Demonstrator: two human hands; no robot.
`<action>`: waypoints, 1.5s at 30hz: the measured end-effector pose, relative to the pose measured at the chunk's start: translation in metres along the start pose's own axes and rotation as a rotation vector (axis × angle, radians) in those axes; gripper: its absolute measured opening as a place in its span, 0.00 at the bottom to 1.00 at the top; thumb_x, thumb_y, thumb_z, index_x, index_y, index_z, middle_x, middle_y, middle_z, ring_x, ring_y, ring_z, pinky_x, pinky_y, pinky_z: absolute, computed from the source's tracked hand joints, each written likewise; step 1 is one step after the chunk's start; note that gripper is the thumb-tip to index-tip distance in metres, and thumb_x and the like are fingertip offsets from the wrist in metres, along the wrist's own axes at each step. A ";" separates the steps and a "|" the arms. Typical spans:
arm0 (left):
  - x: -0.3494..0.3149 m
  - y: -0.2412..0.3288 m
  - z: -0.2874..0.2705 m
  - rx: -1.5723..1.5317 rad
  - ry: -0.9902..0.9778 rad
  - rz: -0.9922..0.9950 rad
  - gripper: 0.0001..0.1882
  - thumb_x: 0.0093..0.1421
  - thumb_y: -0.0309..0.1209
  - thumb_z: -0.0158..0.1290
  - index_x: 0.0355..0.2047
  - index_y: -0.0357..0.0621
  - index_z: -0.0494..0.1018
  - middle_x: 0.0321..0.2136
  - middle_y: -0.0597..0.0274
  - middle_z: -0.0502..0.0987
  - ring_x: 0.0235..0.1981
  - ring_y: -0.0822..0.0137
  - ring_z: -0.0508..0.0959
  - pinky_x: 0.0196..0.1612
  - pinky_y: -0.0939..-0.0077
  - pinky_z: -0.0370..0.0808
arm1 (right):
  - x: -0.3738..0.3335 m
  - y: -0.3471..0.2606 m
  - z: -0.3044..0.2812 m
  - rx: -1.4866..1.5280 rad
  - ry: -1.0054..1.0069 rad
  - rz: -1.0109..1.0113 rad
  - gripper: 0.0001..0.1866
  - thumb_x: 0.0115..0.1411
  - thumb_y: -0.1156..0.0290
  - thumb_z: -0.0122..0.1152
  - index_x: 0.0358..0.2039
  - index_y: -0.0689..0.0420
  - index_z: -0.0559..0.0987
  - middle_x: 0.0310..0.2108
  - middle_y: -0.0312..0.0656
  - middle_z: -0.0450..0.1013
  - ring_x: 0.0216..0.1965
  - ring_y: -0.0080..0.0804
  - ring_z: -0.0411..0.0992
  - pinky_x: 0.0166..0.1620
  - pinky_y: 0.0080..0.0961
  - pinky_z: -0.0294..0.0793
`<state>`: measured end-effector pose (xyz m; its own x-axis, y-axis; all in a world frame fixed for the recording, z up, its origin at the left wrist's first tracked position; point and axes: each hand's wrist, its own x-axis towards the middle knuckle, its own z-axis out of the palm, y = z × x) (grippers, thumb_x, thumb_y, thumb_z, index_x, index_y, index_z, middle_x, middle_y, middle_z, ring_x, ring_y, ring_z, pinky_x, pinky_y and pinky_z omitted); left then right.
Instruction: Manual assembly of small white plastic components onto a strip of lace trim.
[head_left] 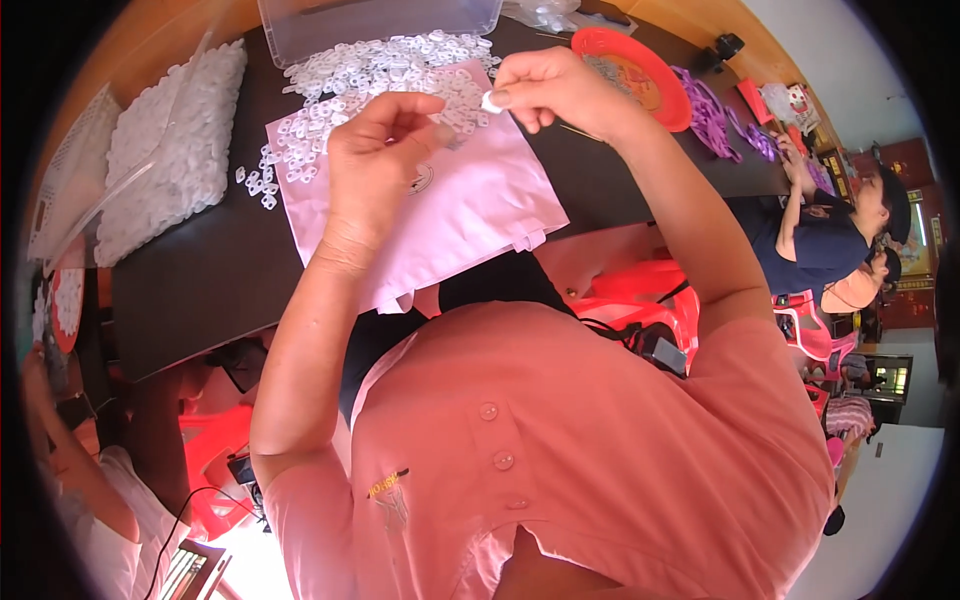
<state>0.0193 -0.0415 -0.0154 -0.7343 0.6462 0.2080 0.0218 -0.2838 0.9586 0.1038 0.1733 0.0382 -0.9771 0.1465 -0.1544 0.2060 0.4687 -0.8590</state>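
My right hand (552,88) pinches a small white plastic piece (492,102) between thumb and fingertips, above the far right corner of a pink cloth bag (480,195). To its left, my left hand (380,150) hovers over the same bag with its thumb and forefinger apart; nothing shows between them. The pink bag lies flat on the dark table, its handles toward me. Many small white pieces with holes (385,68) are heaped over the bag's far part and beyond it. Some lie loose left of the bag. A small greyish patch near my left thumb is too blurred to name.
A clear bag packed with white pieces (170,150) stands at left on the dark table (215,290). Behind the heap is a clear plastic bin (380,20). A red round tray (672,85) and purple straps (708,118) lie at right. Other people sit on both sides.
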 end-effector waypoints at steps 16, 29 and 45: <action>-0.003 -0.003 0.003 0.017 -0.035 0.123 0.13 0.48 0.15 0.61 0.35 0.37 0.75 0.27 0.69 0.75 0.28 0.79 0.73 0.33 0.85 0.74 | -0.001 -0.015 0.034 0.300 -0.062 -0.130 0.10 0.60 0.65 0.60 0.27 0.58 0.78 0.15 0.31 0.69 0.17 0.16 0.67 0.21 0.14 0.60; -0.004 -0.002 0.006 -0.023 -0.034 0.130 0.13 0.48 0.14 0.61 0.35 0.37 0.75 0.29 0.67 0.77 0.29 0.78 0.75 0.34 0.84 0.74 | -0.007 -0.011 0.037 0.288 -0.076 -0.142 0.09 0.59 0.66 0.61 0.28 0.59 0.79 0.16 0.32 0.70 0.18 0.17 0.69 0.22 0.14 0.62; -0.009 0.004 0.004 0.165 -0.066 0.215 0.08 0.49 0.17 0.63 0.30 0.37 0.76 0.25 0.65 0.78 0.28 0.77 0.77 0.31 0.83 0.74 | -0.011 -0.009 0.040 0.345 -0.091 -0.149 0.10 0.59 0.67 0.57 0.28 0.61 0.78 0.18 0.35 0.71 0.20 0.19 0.70 0.24 0.15 0.63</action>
<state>0.0283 -0.0455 -0.0125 -0.6550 0.6303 0.4167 0.2862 -0.3035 0.9089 0.1104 0.1329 0.0279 -0.9989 0.0133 -0.0448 0.0463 0.1564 -0.9866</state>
